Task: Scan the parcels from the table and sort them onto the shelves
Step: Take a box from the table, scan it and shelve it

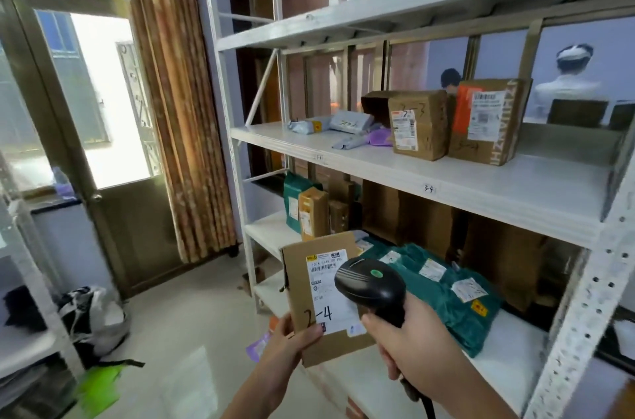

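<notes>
My left hand [292,339] grips the lower left corner of a flat cardboard parcel [299,277], held upright. Its white label faces me and "2-4" is handwritten on it. My right hand [409,346] grips the handle of a black barcode scanner [371,284]. The scanner's head lies over the right part of the label. Behind them stands a white metal shelf rack [446,178] with tiers marked "3-4" and others. Green bagged parcels [446,288] lie on the lower tier, and brown boxes [457,123] stand on the middle tier.
Grey and purple soft parcels [347,130] lie at the left of the middle tier. A curtain [178,109] and a glass door [79,102] are at the left. Bags [92,315] lie on the floor beside another rack [31,332]. Two people are visible behind the shelves.
</notes>
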Available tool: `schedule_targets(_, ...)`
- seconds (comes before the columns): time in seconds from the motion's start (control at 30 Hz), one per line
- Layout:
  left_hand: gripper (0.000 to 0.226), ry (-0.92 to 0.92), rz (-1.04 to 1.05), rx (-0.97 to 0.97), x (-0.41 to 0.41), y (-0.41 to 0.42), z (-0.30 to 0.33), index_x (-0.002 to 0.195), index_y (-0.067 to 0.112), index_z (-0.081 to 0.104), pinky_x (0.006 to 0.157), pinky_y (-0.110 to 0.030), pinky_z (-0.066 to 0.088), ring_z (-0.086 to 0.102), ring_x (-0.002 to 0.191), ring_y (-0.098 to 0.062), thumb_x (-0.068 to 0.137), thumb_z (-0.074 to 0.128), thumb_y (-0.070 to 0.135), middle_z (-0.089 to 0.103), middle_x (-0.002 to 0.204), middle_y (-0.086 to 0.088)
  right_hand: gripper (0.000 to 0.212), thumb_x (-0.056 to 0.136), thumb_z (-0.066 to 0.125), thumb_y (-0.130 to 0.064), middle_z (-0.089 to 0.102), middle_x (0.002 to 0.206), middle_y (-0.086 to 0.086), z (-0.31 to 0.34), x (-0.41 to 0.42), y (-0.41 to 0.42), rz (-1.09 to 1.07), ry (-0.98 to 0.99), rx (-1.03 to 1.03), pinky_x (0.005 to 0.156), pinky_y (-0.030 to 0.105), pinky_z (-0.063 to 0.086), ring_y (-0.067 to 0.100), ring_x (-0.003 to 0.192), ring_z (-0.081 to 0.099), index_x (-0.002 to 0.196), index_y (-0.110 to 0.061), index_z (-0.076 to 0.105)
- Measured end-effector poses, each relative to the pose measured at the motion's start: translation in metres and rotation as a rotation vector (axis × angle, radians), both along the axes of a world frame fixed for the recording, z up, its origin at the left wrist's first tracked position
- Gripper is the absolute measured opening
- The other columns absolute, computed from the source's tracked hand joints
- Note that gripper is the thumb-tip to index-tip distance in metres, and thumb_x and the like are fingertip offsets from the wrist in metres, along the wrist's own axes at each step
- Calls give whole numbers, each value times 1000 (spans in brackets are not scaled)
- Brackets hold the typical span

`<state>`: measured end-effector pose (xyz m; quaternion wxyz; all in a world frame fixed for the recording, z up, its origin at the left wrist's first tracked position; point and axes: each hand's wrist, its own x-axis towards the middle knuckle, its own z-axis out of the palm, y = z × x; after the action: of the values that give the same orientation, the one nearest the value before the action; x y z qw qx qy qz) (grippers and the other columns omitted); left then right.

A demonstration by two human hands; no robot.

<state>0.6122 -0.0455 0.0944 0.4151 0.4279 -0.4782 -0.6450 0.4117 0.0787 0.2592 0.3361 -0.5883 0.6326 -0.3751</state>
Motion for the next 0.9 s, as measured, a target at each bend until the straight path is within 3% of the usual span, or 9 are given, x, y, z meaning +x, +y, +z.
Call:
schedule_targets(0.13, 104, 21, 5, -67, 15, -60, 29, 136, 12, 55, 73, -25, 59, 77, 98, -19, 43, 97, 33, 79, 114, -4, 10, 96, 61, -25, 60, 52, -1, 20, 13, -63, 16, 8, -24, 47, 17, 47, 10, 43, 56, 100, -30, 55)
schedule_targets(0.3, 93, 40, 73, -132, 34, -136, 66, 136, 12, 55, 68, -22, 59, 77, 93, -17, 54, 94, 28, 79, 110, -3, 4, 96, 59, -28, 61, 54, -1, 41, 29, -146, 56, 39, -87, 54, 23, 53, 10, 44, 58, 99, -28, 56)
schedule_targets(0.47, 98, 46, 108, -158, 62, -218, 87, 139, 16, 55, 83, -33, 59, 75, 106, -27, 53, 96, 37, 77, 118, -8, 5, 96, 59, -27, 58, 52, -3, 60, 60, -222, 81, 51, -136, 52, 23, 53, 8, 42, 54, 93, -28, 55)
schedule_targets(0.6, 95, 32, 106, -202, 85, -283, 101, 139, 19, 55, 103, -47, 55, 74, 110, -29, 57, 97, 40, 77, 118, -7, 8, 96, 61, -31, 60, 55, -1, 71, 89, -285, 81, 73, -172, 54, 23, 53, 8, 42, 55, 94, -25, 56)
schedule_targets(0.7, 89, 23, 106, -226, 104, -334, 111, 137, 21, 56, 105, -49, 54, 74, 107, -29, 58, 96, 38, 78, 114, -8, 13, 96, 61, -33, 59, 51, -1, 75, 114, -327, 88, 81, -195, 59, 26, 57, 8, 43, 56, 92, -21, 57)
schedule_targets(0.8, 104, -3, 94, -247, 124, -389, 121, 142, 24, 52, 107, -52, 52, 73, 111, -29, 54, 100, 50, 77, 119, -6, 17, 96, 64, -30, 57, 51, 0, 80, 136, -362, 67, 18, -232, 62, 34, 58, 12, 44, 55, 86, -17, 59)
schedule_targets(0.9, 102, -32, 30, -294, 134, -436, 142, 142, 27, 53, 105, -47, 54, 72, 112, -24, 55, 99, 53, 76, 119, 1, 15, 94, 65, -31, 60, 55, -5, 88, 150, -395, 10, 28, -277, 66, 42, 56, 11, 51, 56, 81, -24, 61)
